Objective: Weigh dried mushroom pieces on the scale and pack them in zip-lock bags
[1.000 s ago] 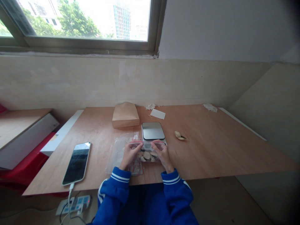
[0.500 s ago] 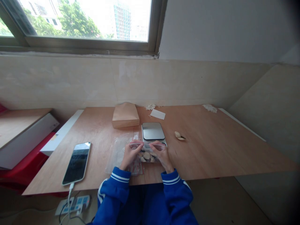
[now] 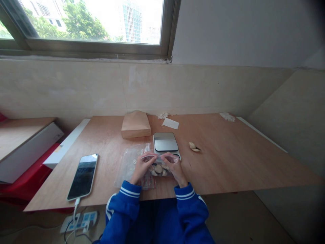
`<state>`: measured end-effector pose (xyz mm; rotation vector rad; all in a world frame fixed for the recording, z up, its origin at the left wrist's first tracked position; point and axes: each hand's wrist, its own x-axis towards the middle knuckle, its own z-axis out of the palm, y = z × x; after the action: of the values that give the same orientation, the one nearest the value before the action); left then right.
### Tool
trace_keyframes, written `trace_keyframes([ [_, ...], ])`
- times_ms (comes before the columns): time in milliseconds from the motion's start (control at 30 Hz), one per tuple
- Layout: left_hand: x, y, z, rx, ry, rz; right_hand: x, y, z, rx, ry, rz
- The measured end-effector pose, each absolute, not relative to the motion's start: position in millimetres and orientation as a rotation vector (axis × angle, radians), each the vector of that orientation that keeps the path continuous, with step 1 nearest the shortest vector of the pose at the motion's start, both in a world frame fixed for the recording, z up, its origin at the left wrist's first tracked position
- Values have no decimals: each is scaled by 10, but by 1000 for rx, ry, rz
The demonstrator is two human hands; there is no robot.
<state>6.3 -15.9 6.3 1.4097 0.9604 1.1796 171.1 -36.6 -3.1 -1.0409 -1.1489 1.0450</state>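
From the head view, a broad plywood counter (image 3: 228,162) stretches beneath a window. The left hand (image 3: 142,167) and the right hand (image 3: 175,167) meet over a clear plastic zip bag (image 3: 158,162) with a red-edged seal. Each grip is clamped on the bag's upper edge, and the fingertips of the two hands nearly meet at the centre. Held from both sides like this, the bag's mouth is pulled out straight, which suits working along the seal. Pale, dark-edged chunks (image 3: 158,170) sit in the bag's lower part, just below and between the two grips, with plastic between them and the fingers. The bag lies against the near edge of a flat silver digital scale (image 3: 166,141), off its platform. A crumpled clear plastic sheet (image 3: 127,166) lies under and beside the left hand. Farther off are a tan kraft-paper packet (image 3: 135,124), a black smartphone (image 3: 82,177) on a white charging cable (image 3: 75,211), and a loose pale fragment (image 3: 194,146).
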Motion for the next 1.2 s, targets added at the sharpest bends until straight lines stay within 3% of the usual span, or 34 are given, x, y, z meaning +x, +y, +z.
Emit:
trace_keyframes([
  [1200, 204, -248, 328, 1491, 907, 1259, 1693, -407, 180, -1075, -1166, 765],
])
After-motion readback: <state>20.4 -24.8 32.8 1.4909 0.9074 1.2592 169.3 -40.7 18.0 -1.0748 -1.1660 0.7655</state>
